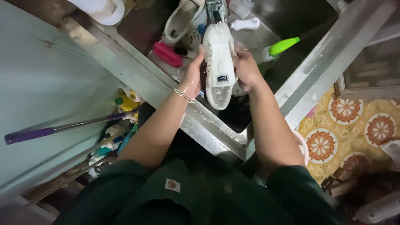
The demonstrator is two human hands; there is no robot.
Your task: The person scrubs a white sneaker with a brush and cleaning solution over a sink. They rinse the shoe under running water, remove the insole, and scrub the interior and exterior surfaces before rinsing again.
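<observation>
White canvas sneaker (218,62), sole up w/ a small dark label near the heel, sits over the steel sink (216,137), toe right under the chrome tap (216,10). Left hand (192,77), thin chain bracelet at the wrist, wraps its fingers round one side of the shoe; right hand (246,68) clamps the other side, so both are grasping it, neither free. Sole looks wet and pale, no obvious dirt left on it, so I'd judge scrubbing of this one is mostly done and it's at the rinse stage; can't tell if water is running. Second white shoe (181,18) lies further back in the basin, next to a pink scrub brush (167,54); its state is unclear. Beyond, a white spray bottle w/ green nozzle (280,47) rests at the sink's edge, and a purple-handled mop pole (66,127) leans off to the left.
</observation>
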